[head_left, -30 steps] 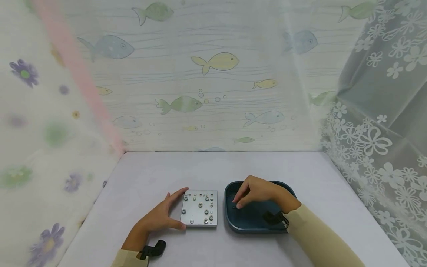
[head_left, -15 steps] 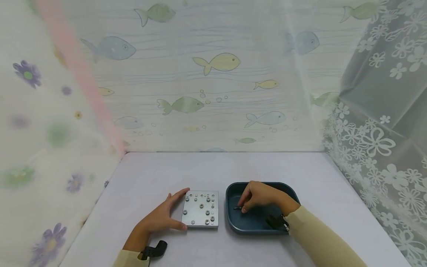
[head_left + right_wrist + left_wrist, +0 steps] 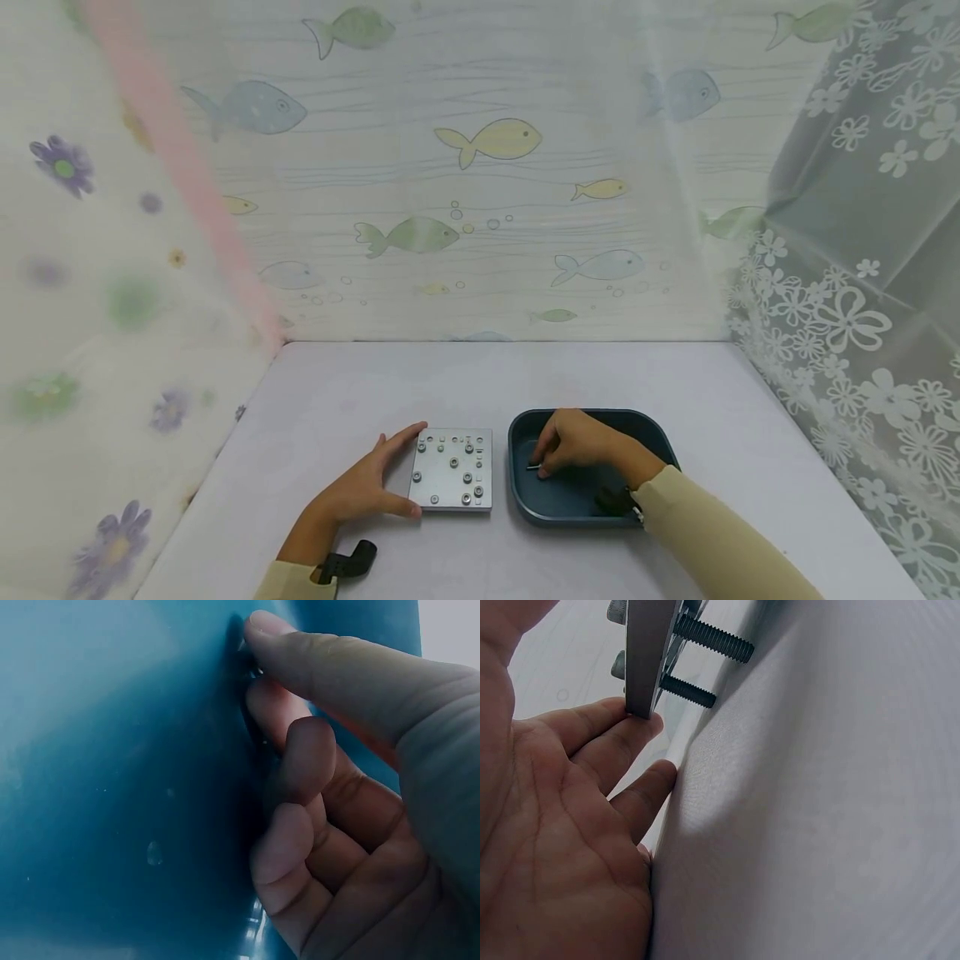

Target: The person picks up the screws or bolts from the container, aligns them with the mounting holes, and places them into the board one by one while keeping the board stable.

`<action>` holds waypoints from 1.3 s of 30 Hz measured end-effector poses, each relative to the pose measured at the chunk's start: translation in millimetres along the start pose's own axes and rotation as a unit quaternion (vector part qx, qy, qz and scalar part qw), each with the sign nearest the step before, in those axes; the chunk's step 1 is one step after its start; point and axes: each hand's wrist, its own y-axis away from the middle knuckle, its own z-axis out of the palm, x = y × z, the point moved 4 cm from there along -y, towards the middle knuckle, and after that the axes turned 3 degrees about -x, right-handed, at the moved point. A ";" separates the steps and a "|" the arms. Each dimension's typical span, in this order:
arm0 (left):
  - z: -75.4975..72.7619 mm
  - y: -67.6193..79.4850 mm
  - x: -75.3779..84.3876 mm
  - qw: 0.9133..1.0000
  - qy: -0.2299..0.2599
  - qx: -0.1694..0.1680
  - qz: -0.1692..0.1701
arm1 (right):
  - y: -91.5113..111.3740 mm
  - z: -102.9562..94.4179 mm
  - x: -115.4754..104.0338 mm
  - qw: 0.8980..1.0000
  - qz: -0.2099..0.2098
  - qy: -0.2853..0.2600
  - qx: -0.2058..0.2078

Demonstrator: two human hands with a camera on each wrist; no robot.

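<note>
A square silver metal plate [image 3: 452, 471] stands left of centre, studded with several socket-head bolts [image 3: 453, 462]. Threaded bolt shanks [image 3: 714, 637] jut out below it in the left wrist view. My left hand [image 3: 360, 486] grips the plate's left side, thumb at the near corner and index finger at the far corner. Inside a dark blue tray [image 3: 573, 522], my right hand [image 3: 577, 439] pinches a small rod-shaped metal piece [image 3: 533, 467] between thumb and index finger. The right wrist view shows that hand's other fingers [image 3: 283, 844] curled, and the piece is mostly hidden there.
A white cloth [image 3: 360, 375] covers the table. The tray's raised rim surrounds the right hand, and the plate lies just left of it. Patterned curtains [image 3: 487, 208] close off the back and both sides.
My right hand has dipped slightly in the tray, its fingertips shifting a little right and down, with the small metal piece still at them. The left hand stays on the plate.
</note>
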 end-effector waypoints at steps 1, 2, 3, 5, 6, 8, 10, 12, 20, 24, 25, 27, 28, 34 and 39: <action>-0.1 0.2 0.4 1.000 -0.001 0.000 -0.001 | -0.1 0.3 -0.2 1.000 0.001 0.000 0.002; -0.2 0.4 0.5 1.000 -0.001 0.000 -0.003 | -0.3 0.5 -0.1 1.000 0.002 0.001 0.004; -0.4 0.5 0.7 1.000 -0.002 0.000 -0.004 | -0.4 0.8 0.1 1.000 0.003 0.001 0.005; -0.5 0.6 0.7 1.000 -0.003 0.000 -0.003 | -0.6 1.3 0.5 1.000 0.006 0.001 0.006; -0.5 0.4 0.6 1.000 -0.004 0.000 -0.001 | -0.7 1.4 0.7 1.000 0.007 0.001 0.006; -0.6 0.3 0.1 1.000 -0.004 0.001 0.001 | -0.7 2.0 1.3 1.000 0.009 0.001 0.007; -0.5 0.2 -0.3 1.000 -0.005 0.001 0.004 | -0.5 2.5 2.3 1.000 0.012 0.005 0.007; -0.5 0.3 0.1 1.000 -0.004 0.000 0.005 | 0.2 2.6 2.9 1.000 0.015 0.011 0.008; -0.5 1.6 4.5 1.000 -0.005 -0.005 0.002 | 4.7 -1.0 0.2 0.998 0.033 0.032 0.031; 0.0 1.5 3.8 1.000 -0.002 -0.007 -0.002 | 4.1 -1.9 2.7 0.998 0.033 0.039 0.033; -0.1 1.6 3.8 1.000 -0.002 -0.006 -0.003 | 3.8 -1.9 3.5 0.998 0.032 0.040 0.032; -0.3 1.8 4.1 1.000 -0.001 -0.005 -0.002 | 3.0 -1.9 5.3 0.998 0.029 0.049 0.030; -0.4 2.0 4.3 1.000 -0.002 -0.004 -0.001 | 2.7 -2.0 5.7 0.998 0.026 0.051 0.029; -1.0 2.7 4.9 1.000 0.000 -0.003 0.002 | 3.0 -3.5 5.9 0.998 0.015 0.054 0.022; -1.2 1.8 3.9 1.000 -0.001 -0.003 0.001 | 6.0 -7.6 1.9 0.998 0.013 0.051 0.019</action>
